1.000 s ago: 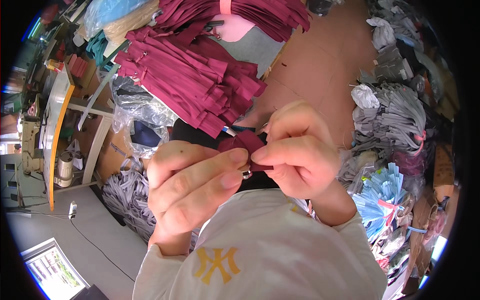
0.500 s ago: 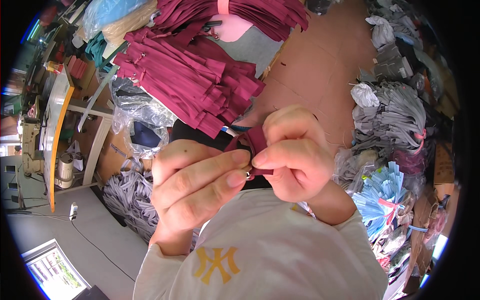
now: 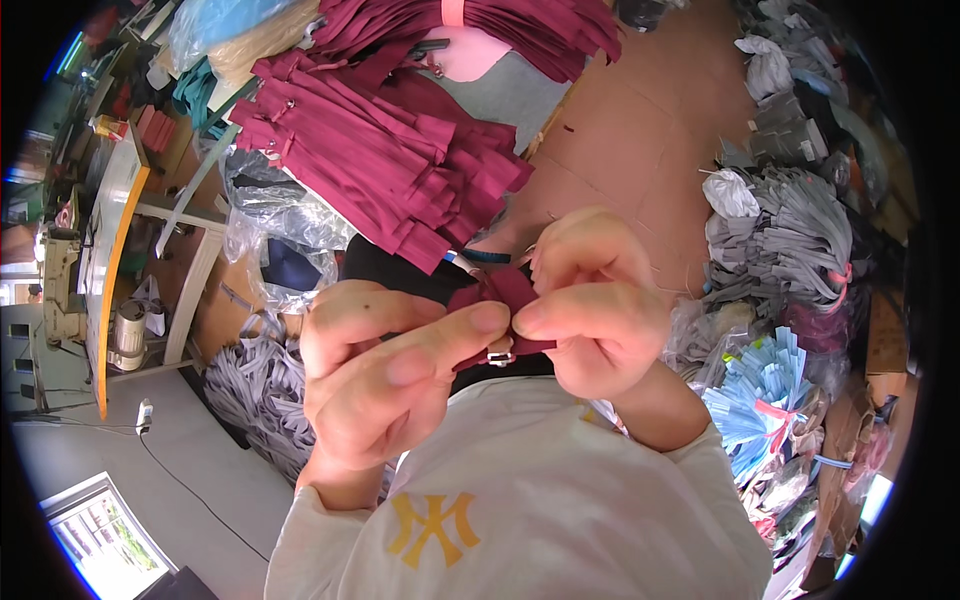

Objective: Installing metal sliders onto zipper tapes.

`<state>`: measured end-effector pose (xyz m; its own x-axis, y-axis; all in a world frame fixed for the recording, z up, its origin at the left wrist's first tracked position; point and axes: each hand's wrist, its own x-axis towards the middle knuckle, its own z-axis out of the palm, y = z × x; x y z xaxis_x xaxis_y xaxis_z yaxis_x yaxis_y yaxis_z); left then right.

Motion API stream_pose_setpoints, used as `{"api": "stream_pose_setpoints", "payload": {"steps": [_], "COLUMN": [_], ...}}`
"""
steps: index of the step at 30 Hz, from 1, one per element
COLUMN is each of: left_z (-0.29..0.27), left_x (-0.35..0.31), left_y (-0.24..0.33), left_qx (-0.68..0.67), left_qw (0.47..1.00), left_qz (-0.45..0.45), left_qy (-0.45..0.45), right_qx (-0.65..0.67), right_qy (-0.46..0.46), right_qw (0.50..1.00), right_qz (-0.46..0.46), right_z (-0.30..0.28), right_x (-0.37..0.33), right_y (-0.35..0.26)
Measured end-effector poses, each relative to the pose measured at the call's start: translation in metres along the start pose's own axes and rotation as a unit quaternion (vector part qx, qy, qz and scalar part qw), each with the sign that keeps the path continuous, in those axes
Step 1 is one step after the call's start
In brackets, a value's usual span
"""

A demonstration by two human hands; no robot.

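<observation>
Close in front of my chest, both hands pinch a maroon fabric strap. A small silver metal buckle shows on it just below my fingertips. My left hand is closed, with its index finger pressed on the strap above the buckle; the fingers hide part of the cloth. Opposite it, the thumb and curled fingers of my right hand grip the strap's other side. Beyond my hands lies a pile of flat maroon straps, some with small metal fittings at their far left ends.
Behind the pile, another maroon bundle carries a pink band. Grey strips and a light blue bundle lie heaped at the right. More grey strips lie at the left, near a table with a sewing machine.
The buckle has come into fuller view below my fingertips. My left index finger has slid over the strap, and the left thumb has drawn back from the buckle.
</observation>
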<state>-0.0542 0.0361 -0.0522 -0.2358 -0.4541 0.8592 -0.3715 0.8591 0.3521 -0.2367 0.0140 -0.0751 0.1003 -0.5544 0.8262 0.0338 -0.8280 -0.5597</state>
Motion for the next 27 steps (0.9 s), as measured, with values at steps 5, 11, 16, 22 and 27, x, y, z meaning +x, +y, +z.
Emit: {"api": "stream_pose_setpoints", "payload": {"steps": [5, 11, 16, 22, 27], "left_z": [-0.001, -0.004, -0.003, -0.012, -0.008], "left_x": [-0.002, -0.003, 0.002, 0.005, -0.002], "left_y": [0.001, 0.0, 0.008, 0.008, 0.018], "left_qx": [0.02, 0.04, 0.062, 0.123, 0.024], "left_qw": [1.0, 0.999, 0.998, 0.991, 0.984], "left_qz": [0.005, 0.015, -0.019, -0.033, -0.167], "left_qy": [-0.004, -0.019, -0.019, -0.043, -0.06], "right_qx": [0.011, 0.024, 0.004, -0.01, 0.026], "right_qy": [0.012, -0.007, -0.031, -0.019, -0.012], "right_qw": [1.0, 0.999, 1.0, 1.0, 0.999], "right_qz": [0.004, 0.021, 0.003, -0.001, 0.025], "right_z": [0.003, -0.001, -0.004, -0.004, -0.002], "right_x": [0.0, 0.004, 0.006, 0.005, 0.002], "right_y": [-0.001, -0.004, -0.004, -0.003, -0.003]}}
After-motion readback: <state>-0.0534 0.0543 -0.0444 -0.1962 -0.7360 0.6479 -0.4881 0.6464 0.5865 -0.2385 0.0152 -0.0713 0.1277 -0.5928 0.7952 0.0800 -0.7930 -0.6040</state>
